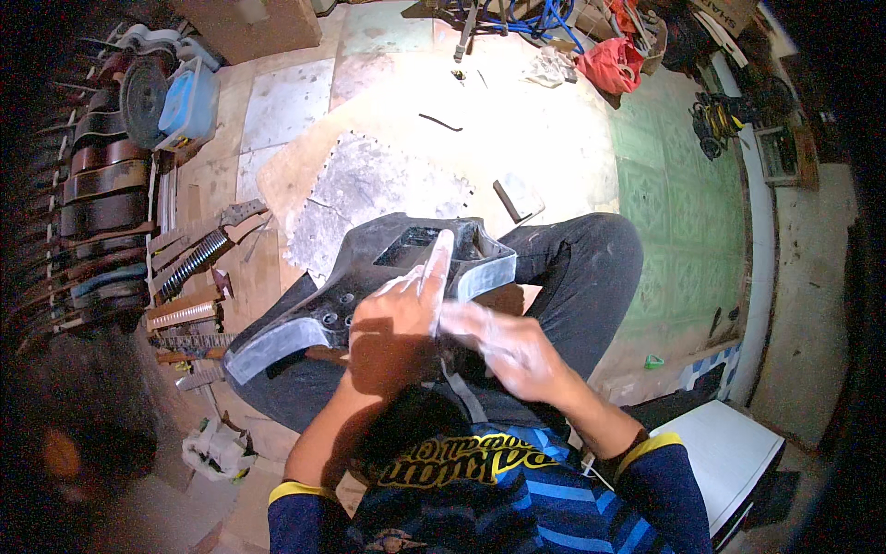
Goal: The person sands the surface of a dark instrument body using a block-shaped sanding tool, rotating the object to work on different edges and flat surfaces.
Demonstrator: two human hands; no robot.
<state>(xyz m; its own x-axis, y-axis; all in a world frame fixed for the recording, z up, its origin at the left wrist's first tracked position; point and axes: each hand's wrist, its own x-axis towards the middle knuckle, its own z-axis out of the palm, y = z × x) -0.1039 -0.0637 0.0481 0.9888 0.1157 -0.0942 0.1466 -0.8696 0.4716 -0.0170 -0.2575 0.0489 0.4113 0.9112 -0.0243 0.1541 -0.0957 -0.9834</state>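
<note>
A black electric guitar body [369, 268] rests across my lap, its pickup cavity facing up. Pale, dusty patches show bare along its lower left and right edges, and a few round holes lie near the left one. My left hand [397, 319] presses over the middle of the body and grips it, its index finger stretched forward beside the cavity. Close against the left hand, at the near edge of the body, is my right hand [508, 351]. White dust coats its fingers, which are smeared by motion; whether anything is under them cannot be seen.
Several guitar bodies [106, 189] stand in a row at the left, by a clear bin with a blue item [180, 102]. A clamp-like tool with a coiled spring [194, 263] lies nearer. A dark-edged block [517, 201] sits ahead; a red bag [611, 66] lies far right, a white box [715, 462] near right.
</note>
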